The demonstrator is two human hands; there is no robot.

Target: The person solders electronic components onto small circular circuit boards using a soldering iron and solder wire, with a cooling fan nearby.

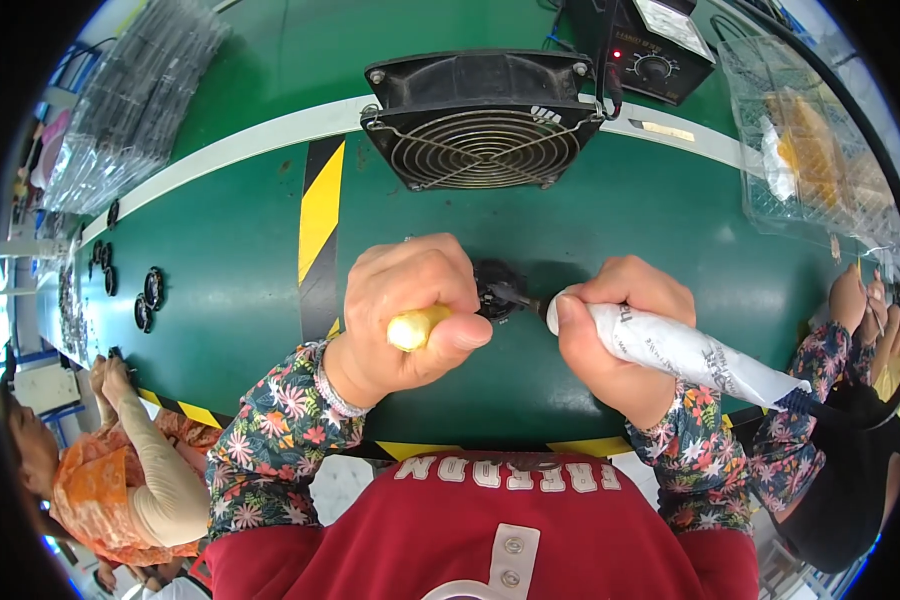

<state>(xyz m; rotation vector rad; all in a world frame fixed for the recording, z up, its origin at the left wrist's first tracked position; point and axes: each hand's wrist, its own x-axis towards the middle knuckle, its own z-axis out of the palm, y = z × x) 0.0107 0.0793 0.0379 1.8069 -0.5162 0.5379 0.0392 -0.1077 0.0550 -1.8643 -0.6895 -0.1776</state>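
Nearest me, my left hand [410, 310] was fisted tight around a short yellow plastic handle [417, 327], and my right hand [615, 335] gripped a grey-wrapped soldering iron [690, 352] whose long axis ran from near right up toward the centre. Just beyond, between both fists, the small black round part [497, 288] lay on the green belt [220, 250], the iron's tip touching it.

You get bright, even overhead light across green table [220, 250]. Soft glare patches show on it left of centre and at right. Short, faint shadows lie under your hands. Centre stays sharp. Strong fisheye bends white stripe [260, 135]. Black vignette fills corners. Edge detail is smeared, with blue fringing at left rim.
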